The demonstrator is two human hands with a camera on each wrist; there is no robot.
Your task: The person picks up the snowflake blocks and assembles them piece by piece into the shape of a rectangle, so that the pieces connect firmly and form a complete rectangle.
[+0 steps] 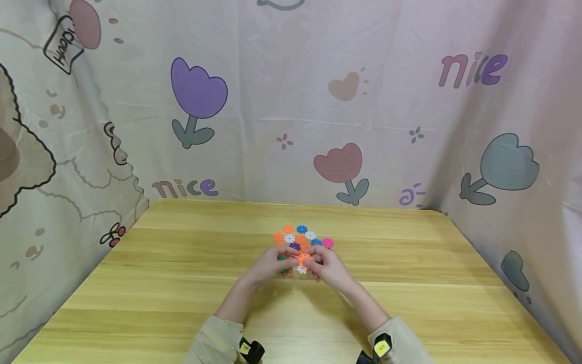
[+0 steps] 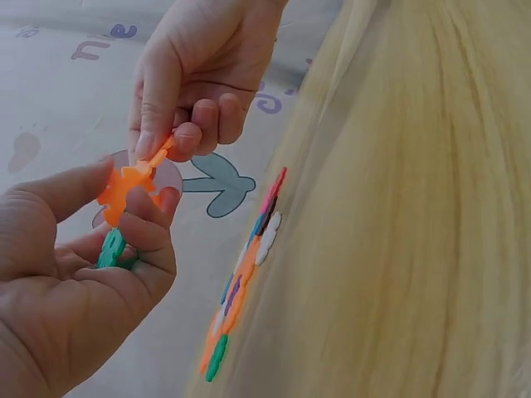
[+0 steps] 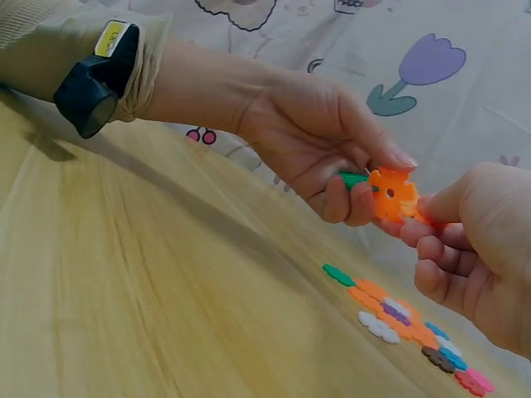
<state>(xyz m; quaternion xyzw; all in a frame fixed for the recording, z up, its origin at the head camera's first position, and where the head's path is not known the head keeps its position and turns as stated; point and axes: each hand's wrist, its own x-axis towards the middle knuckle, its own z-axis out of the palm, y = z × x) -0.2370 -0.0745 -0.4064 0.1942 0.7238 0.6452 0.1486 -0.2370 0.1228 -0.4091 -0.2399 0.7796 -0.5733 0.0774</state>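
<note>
Over the table, my left hand [image 1: 269, 265] pinches an orange plastic snowflake disc [image 3: 392, 196] between thumb and fingers. A green snowflake disc [image 2: 111, 248] sits against its lower side, partly hidden by the curled fingers of the same hand. From the other side my right hand [image 1: 332, 267] pinches a second orange disc [image 2: 156, 155], seen edge-on in the left wrist view. The two orange discs meet at their edges between the hands. In the right wrist view the right fingers [image 3: 452, 257] cover much of that second disc.
Loose snowflake discs lie flat on the wooden table [image 1: 182, 298] just beyond the hands, among them a blue disc [image 1: 302, 229], a pink disc [image 1: 328, 243], a purple disc [image 3: 396, 313], a brown disc [image 3: 437, 360] and a green disc [image 3: 338, 275]. A patterned curtain [image 1: 273, 101] hangs behind.
</note>
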